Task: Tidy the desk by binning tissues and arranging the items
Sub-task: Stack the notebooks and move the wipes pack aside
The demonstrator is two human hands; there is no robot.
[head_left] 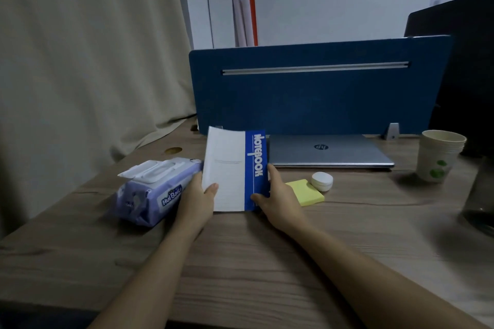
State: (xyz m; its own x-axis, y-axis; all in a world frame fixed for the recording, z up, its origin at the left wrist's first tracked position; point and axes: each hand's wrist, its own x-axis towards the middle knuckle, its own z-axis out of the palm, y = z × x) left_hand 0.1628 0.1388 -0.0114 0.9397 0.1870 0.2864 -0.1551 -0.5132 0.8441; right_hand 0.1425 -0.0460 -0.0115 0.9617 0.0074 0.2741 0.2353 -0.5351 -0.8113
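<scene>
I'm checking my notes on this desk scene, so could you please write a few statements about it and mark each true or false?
1. Both hands hold the notebook: the left hand and the right hand. True.
2. The laptop is open. False: its lid is shut.
3. The wipes pack lies left of the notebook. True.
4. The sticky notes are pink. False: they are yellow.
5. The paper cups stand at the desk's left end. False: they stand at the right.

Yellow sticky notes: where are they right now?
In the head view, the yellow sticky notes lie flat on the desk just right of the right hand, touching the small white round case.
</scene>
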